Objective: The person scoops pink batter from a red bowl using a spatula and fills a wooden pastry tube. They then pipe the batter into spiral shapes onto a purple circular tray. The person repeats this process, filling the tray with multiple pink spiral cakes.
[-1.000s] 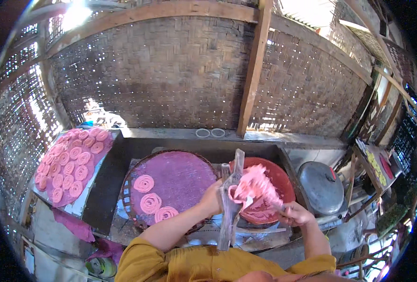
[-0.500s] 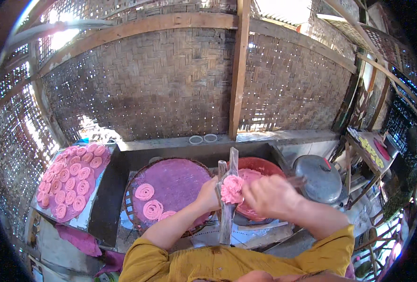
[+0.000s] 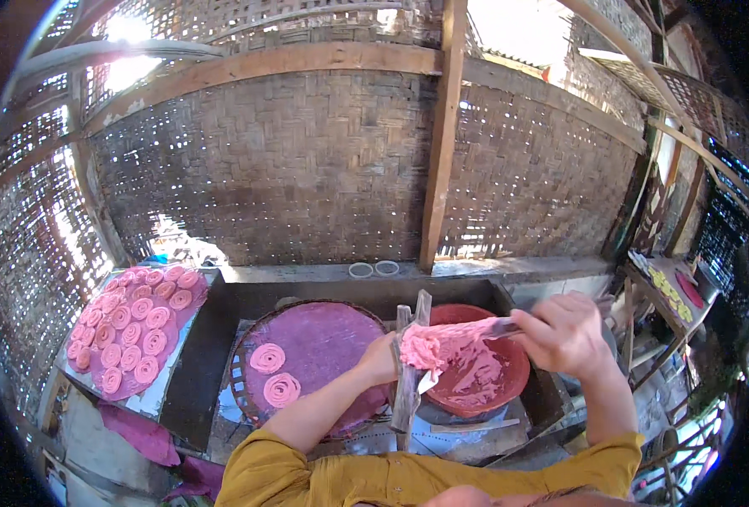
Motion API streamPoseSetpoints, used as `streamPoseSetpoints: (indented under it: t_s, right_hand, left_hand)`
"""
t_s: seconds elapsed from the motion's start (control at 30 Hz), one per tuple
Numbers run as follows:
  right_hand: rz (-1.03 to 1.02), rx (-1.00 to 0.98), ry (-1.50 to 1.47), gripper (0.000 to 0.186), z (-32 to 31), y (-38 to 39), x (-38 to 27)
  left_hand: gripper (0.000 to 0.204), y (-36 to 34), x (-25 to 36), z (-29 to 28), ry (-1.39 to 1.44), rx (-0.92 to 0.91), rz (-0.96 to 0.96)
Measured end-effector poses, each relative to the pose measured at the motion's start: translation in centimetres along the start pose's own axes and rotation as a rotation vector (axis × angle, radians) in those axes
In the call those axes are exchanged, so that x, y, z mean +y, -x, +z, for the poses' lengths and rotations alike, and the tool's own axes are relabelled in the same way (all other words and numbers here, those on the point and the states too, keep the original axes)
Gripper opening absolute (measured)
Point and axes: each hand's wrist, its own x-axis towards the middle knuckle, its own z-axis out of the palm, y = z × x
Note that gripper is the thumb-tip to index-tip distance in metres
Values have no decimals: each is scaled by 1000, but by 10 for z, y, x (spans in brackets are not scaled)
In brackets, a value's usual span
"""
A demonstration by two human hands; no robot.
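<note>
My left hand (image 3: pixel 380 358) is closed round a wooden frame-like press (image 3: pixel 405 395) that stands tilted in front of me. A lump of soft pink dough (image 3: pixel 425 346) sits on the press. To its right, my right hand (image 3: pixel 563 331) grips a flat stick-like spatula (image 3: pixel 503 328). Dough clings along the spatula and joins the lump. Beneath them is a red-orange bowl (image 3: pixel 516 378), its inside smeared with pink dough. A round woven tray (image 3: pixel 324 325) lined with purple cloth lies left of the press, with two pink dough spirals (image 3: pixel 281 389) showing. My left forearm covers part of the tray.
Many pink spirals rest on a purple-covered board (image 3: pixel 129 328) at far left. Two white rings (image 3: pixel 361 270) lie on the back ledge. A small table (image 3: pixel 677 283) with yellow pieces stands at right. A wooden post (image 3: pixel 444 144) rises against the woven wall.
My right hand has moved right and up from the lump, and the spatula with stretched dough now shows. More of the bowl is visible. My left hand stays on the press; the whole view has shifted slightly.
</note>
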Motion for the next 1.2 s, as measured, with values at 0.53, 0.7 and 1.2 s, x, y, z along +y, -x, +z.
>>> streamPoseSetpoints:
  t_s: [0.53, 0.7, 1.2]
  right_hand:
    - [-188, -224, -58, 15, 48, 18, -24]
    - [165, -20, -171, 26, 27, 34, 1]
    - [475, -74, -580, 33, 95, 73, -12]
  left_hand:
    - [39, -3, 67, -24, -168, -57, -20]
    - [38, -9, -8, -19, 369, -25, 2]
    - [40, -38, -57, 0, 432, 27, -18]
